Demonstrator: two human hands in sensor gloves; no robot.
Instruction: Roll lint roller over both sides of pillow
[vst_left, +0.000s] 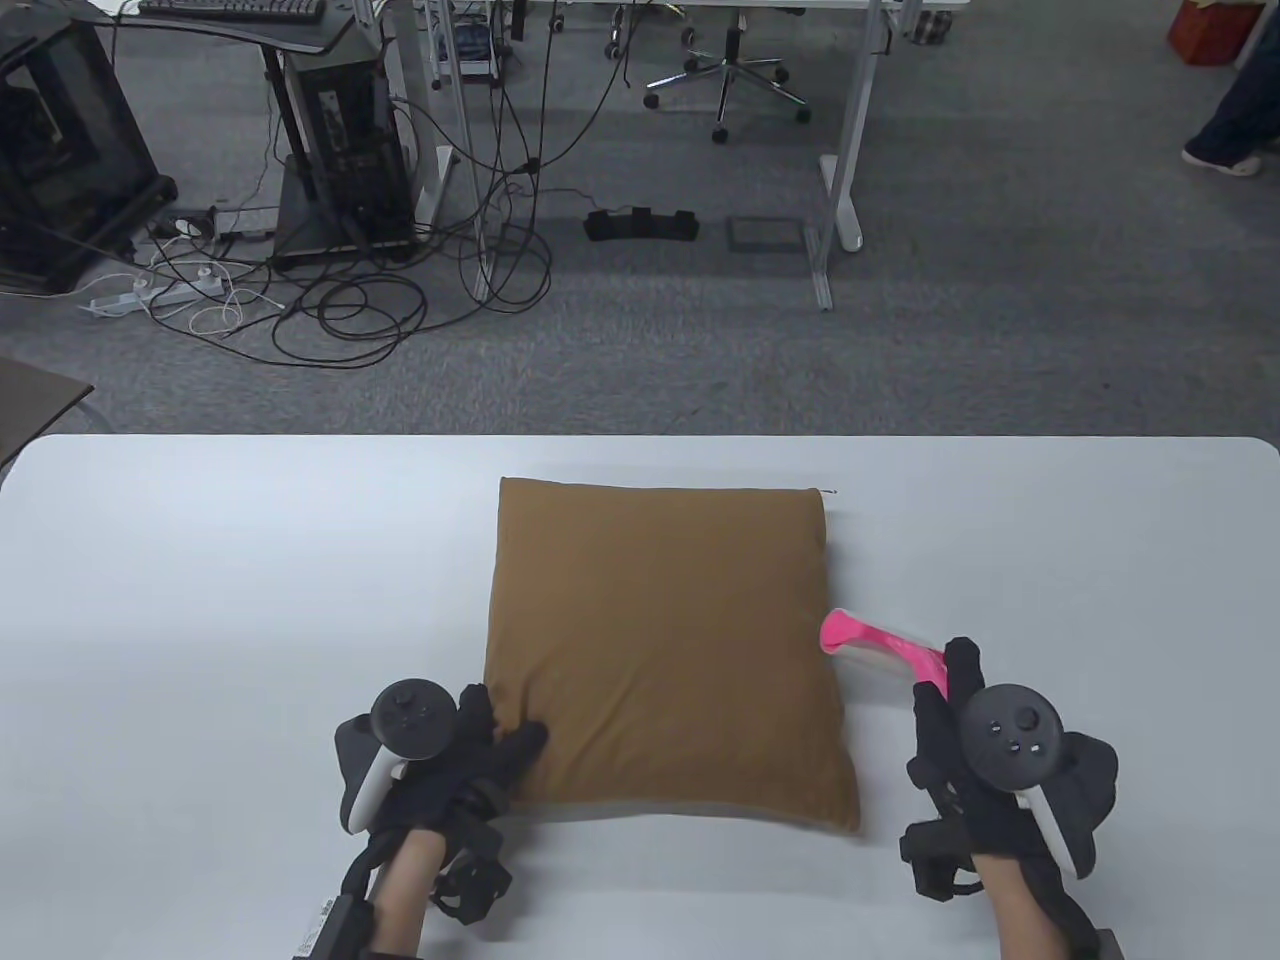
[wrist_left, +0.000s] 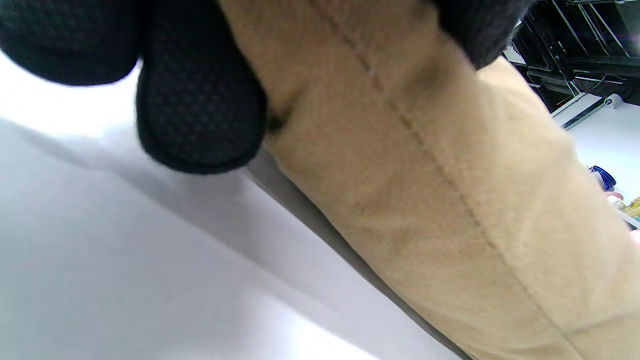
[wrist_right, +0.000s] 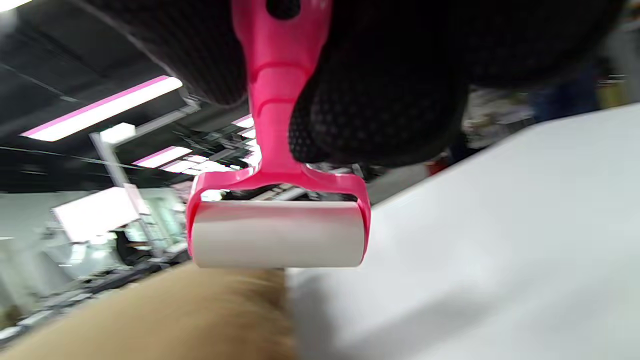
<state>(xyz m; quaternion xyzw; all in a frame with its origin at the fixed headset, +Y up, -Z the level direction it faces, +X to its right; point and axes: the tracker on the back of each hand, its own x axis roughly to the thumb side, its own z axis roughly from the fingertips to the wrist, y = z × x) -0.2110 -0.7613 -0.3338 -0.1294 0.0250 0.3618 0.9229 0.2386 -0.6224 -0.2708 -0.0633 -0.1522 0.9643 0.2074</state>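
The brown pillow (vst_left: 668, 650) lies flat on the white table (vst_left: 200, 600), near the middle of its front edge. The left hand (vst_left: 450, 760) grips the pillow's front left corner, thumb on top and fingers (wrist_left: 200, 115) curled at the seam. The right hand (vst_left: 985, 770) holds the handle of the pink lint roller (wrist_right: 277, 220), whose white roll is at the pillow's right edge.

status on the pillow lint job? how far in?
Done: the right hand grips the pink lint roller. In hand: its roll is at the pillow's right edge, contact unclear; the left hand holds the near left corner. Left: nothing shows any side rolled, and the flip is not yet done.
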